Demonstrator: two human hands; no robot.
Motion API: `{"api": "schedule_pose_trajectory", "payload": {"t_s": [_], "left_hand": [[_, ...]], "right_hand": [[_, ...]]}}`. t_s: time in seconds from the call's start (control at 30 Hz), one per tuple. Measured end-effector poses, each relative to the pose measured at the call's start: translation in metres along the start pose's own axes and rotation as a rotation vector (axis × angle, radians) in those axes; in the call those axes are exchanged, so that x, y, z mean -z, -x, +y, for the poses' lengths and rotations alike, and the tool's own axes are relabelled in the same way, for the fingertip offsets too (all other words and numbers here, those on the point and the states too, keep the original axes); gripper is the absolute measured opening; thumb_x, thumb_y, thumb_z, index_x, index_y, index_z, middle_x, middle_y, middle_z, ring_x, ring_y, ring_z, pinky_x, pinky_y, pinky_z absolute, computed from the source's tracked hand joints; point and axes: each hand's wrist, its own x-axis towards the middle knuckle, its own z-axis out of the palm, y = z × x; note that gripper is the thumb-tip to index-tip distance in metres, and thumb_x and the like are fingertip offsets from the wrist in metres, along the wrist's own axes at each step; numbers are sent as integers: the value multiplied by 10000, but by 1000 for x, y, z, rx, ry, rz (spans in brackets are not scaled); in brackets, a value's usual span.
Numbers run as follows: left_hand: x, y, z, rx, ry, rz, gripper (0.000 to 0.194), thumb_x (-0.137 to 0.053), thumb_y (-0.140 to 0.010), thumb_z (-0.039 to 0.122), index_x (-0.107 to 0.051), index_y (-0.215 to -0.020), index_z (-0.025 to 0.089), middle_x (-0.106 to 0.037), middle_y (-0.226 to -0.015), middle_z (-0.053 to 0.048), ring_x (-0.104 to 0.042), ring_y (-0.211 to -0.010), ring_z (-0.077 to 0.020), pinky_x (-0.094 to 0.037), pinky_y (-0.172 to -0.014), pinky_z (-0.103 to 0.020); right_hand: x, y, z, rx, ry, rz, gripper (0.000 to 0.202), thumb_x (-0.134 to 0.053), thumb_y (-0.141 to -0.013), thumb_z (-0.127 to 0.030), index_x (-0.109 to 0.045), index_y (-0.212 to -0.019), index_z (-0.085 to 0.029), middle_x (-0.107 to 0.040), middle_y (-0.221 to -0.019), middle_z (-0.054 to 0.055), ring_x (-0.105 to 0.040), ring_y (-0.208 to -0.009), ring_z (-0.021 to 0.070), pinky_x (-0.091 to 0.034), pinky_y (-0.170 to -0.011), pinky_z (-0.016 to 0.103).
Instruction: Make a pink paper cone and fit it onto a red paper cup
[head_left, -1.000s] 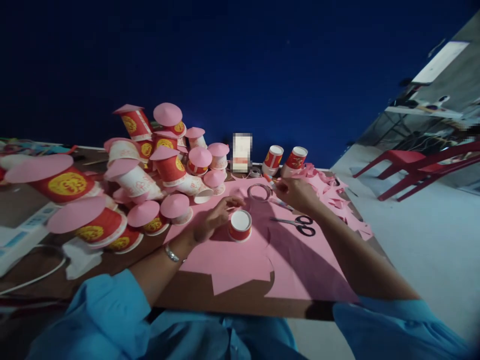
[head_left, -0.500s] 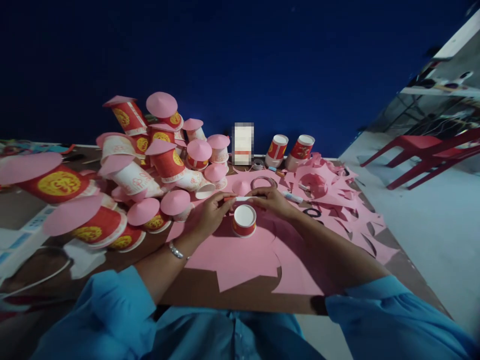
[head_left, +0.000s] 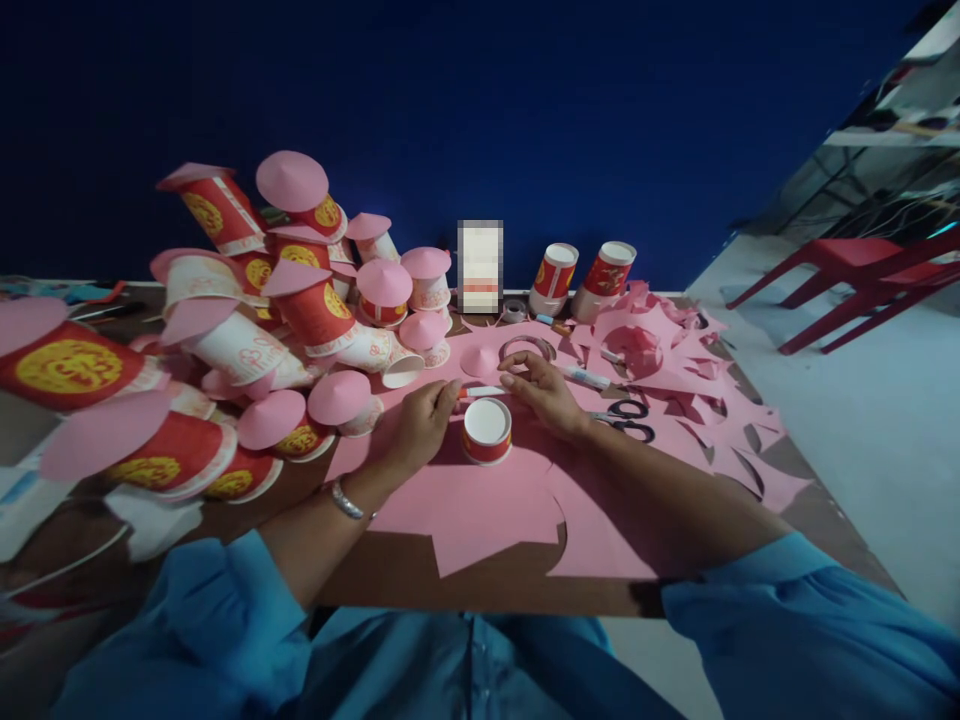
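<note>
My left hand [head_left: 424,422] is closed on one end of a slim white tube [head_left: 484,392] with an orange-red part near the fingers. At the tube's other end are the bent thumb and forefinger of my right hand [head_left: 551,398]; whether something small sits between those fingertips I cannot make out. Just below the tube, a red and white paper cup [head_left: 487,448] stands upside down, its pale base upward. Behind the hands lies a small pink paper cone [head_left: 480,360]. Pink paper sheets [head_left: 465,510] spread beneath it all.
Cups with pink cone tops [head_left: 300,310] are piled at left. Two stacks of cups [head_left: 553,282] stand at the back. Scissors [head_left: 630,420], tape rolls [head_left: 514,311], a marker-like tube [head_left: 586,377] and pink scraps [head_left: 705,400] lie right. A red chair [head_left: 847,270] stands beyond.
The fingers of my right hand have loosened and lifted slightly from the white tube, showing more of it. My left hand keeps its hold. The whole view has shifted a little.
</note>
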Motion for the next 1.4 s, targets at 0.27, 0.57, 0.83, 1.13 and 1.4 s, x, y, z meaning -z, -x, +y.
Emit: {"api": "schedule_pose_trajectory", "payload": {"t_s": [0.27, 0.57, 0.83, 1.13, 1.4], "left_hand": [[-4, -3, -8, -123, -54, 27, 236, -550, -1002, 365, -637, -836, 220, -686, -829, -2, -630, -781, -177, -490, -769, -305], [-1, -6, -21, -228, -189, -57, 313, -584, -937, 101, -713, -1180, 250, -669, -1005, -26, -670, -872, -176, -560, -820, -321], [4, 3, -7, -390, 97, -14, 276, -506, -1052, 389, -690, -1156, 210, -642, -1088, -70, -641, -950, -181, -550, -854, -332], [8, 11, -2, -325, -6, -454, 891, -884, -761, 425, -441, -1522, 289, -596, -1487, -130, -584, -1353, -333, -456, -1146, -484], [10, 12, -11, -61, 354, -309, 690, -833, -791, 487, -597, -1392, 246, -717, -1336, -109, -676, -1218, -351, -549, -1015, -445]], "right_hand": [[13, -6, 5, 120, -11, 155, 276, -847, -805, -428, -672, -874, -226, -579, -716, -43, -405, -512, 78, -310, -497, 245], [14, -11, 7, 78, -149, 191, 274, -892, -728, -385, -709, -838, -213, -578, -626, -49, -434, -507, 87, -334, -486, 235], [14, -12, 3, 66, -207, 197, 314, -938, -683, -388, -746, -834, -191, -579, -600, -54, -435, -503, 76, -382, -480, 230], [17, -14, 8, 25, -245, 215, 447, -896, -718, -591, -681, -815, -212, -591, -598, -47, -524, -501, 105, -440, -468, 240], [20, -15, 3, 105, -221, 211, 327, -905, -751, -452, -678, -834, -232, -594, -623, -54, -500, -533, 94, -405, -483, 227]]}}
